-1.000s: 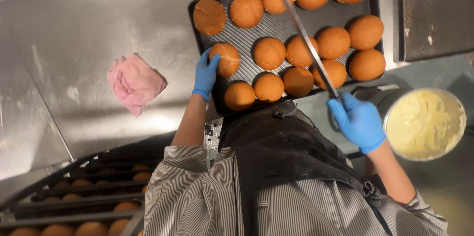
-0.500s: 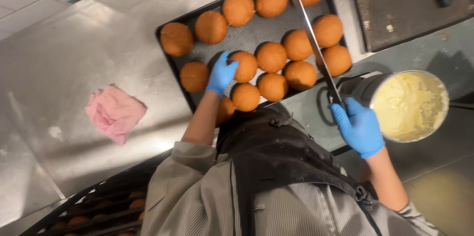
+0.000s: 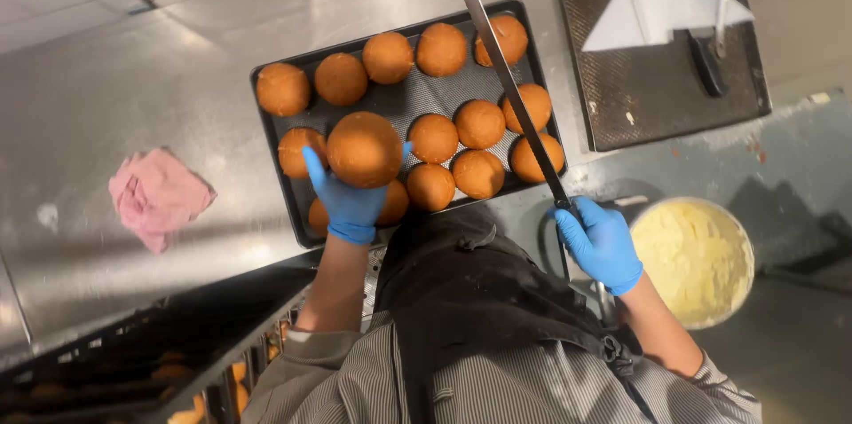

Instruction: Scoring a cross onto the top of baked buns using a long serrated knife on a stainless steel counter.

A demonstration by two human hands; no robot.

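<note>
On a steel tabletop (image 3: 177, 78), we are cupping a round bun (image 3: 364, 149) in our left hand (image 3: 351, 198), grip clamped around it, lifting it clear of the tray (image 3: 266, 149). Our right hand (image 3: 599, 242), at four o'clock, is closing its grip on the long knife (image 3: 506, 78), blade angled away.

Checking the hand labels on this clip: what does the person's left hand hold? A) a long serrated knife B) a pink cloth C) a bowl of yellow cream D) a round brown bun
D: the blue-gloved left hand has a round brown bun in its grip above the tray.
</note>
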